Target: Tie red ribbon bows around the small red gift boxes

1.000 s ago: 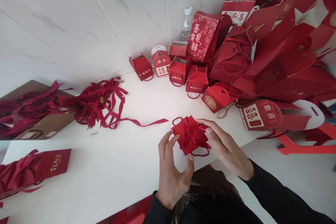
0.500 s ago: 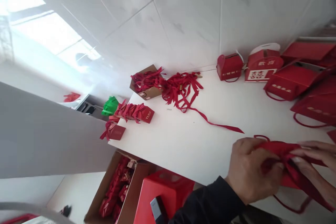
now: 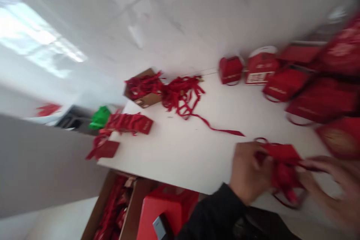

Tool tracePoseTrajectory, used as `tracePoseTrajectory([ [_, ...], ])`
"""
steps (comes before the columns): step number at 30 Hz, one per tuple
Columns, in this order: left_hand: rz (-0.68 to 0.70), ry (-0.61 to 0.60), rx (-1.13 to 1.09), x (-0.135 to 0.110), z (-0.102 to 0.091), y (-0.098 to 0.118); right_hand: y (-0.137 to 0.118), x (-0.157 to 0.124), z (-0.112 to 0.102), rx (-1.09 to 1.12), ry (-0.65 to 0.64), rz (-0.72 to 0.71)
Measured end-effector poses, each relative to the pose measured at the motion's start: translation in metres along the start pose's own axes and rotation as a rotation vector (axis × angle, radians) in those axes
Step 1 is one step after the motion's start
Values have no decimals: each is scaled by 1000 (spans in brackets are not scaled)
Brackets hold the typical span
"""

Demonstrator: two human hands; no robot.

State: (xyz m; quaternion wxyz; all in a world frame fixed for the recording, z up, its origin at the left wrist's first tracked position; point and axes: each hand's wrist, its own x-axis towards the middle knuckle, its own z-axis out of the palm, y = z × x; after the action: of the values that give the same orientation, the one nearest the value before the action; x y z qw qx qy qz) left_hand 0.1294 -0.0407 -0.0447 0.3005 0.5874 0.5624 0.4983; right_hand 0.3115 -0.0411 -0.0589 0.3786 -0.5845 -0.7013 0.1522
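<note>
A small red gift box (image 3: 284,152) with cord handles sits near the front edge of the white table, between my two hands. My left hand (image 3: 249,172) is closed at its left side, thumb and fingers pinching a dark red ribbon. From the other side my right hand (image 3: 327,182), blurred, pinches a ribbon strand at the box's right edge. A red ribbon piece (image 3: 288,183) hangs over the front of the box. Motion blur and my fingers hide the ribbon's crossing point.
Loose red ribbons (image 3: 180,92) spill from a cardboard box (image 3: 152,99) at the back. Ribbon-tied red boxes (image 3: 131,123) line the left end. Several red gift boxes (image 3: 281,84) stand right, along the wall. Below the table are an open carton (image 3: 131,210) and a red stool (image 3: 160,210).
My hands have moved apart, drawing the ribbon to either side of the box, whose top now shows more. The view has shifted right, so the tabletop things appear further left.
</note>
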Motion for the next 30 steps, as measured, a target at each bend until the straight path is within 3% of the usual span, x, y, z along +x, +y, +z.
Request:
tracePoseTrajectory([
  [1, -7, -11, -48, 0, -6, 2, -10, 2, -7, -41, -57, 21],
  [4, -32, -78, -119, 2, -23, -1, -31, 9, -22, -49, -42, 61],
  [8, -102, -51, -190, 0, -34, -7, -36, 14, -31, 4, -58, 204],
  [14, 20, -193, -27, -3, -27, 3, -33, 18, -26, 123, -157, 255],
  [19, -54, -95, -1, 8, -16, 2, -35, 21, -22, 115, -160, 319],
  [23, -70, -31, 1, 13, -11, 2, -39, 18, -22, 48, -121, 281],
  [27, -130, -78, -15, 12, -13, 3, -39, 15, -24, 45, -128, 285],
  [30, -71, -85, -17, 6, -18, 5, -37, 15, -26, 27, -117, 226],
])
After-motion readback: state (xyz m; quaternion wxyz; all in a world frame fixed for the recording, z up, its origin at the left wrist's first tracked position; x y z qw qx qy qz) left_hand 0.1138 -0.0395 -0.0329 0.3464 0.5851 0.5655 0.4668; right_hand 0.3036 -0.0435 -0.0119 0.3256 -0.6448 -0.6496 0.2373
